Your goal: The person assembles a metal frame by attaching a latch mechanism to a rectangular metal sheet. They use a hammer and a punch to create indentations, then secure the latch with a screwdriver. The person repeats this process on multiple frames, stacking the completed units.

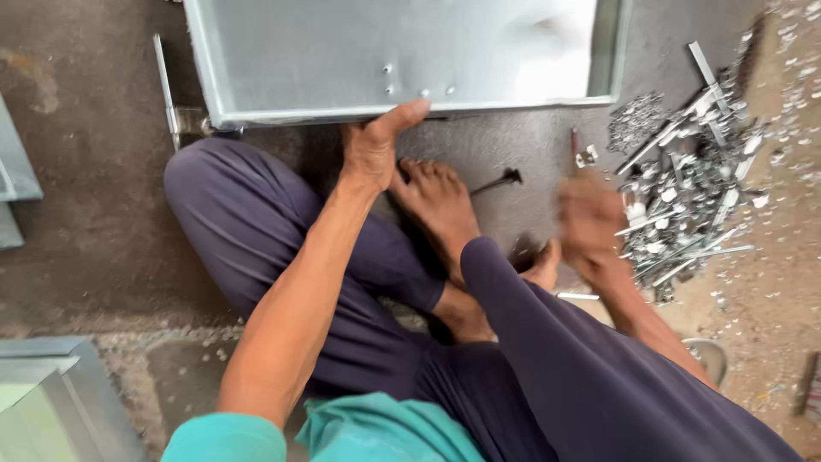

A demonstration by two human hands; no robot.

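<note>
I sit cross-legged on the floor in dark trousers. My left hand [375, 147] grips the near edge of a grey sheet-metal panel [291, 60] that lies flat in front of me, thumb on top of the rim. My right hand [590, 227] is blurred by motion beside a pile of small metal parts and strips [684, 188]; whether it holds anything cannot be made out. A dark screw-like tool [500, 180] lies on the floor between my bare foot [438, 205] and the panel.
A thin metal bracket [168, 90] sticks out at the panel's left corner. More sheet-metal pieces lie at the left edge [13, 171] and lower left [51, 393]. Metal scraps litter the floor on the right [787, 68].
</note>
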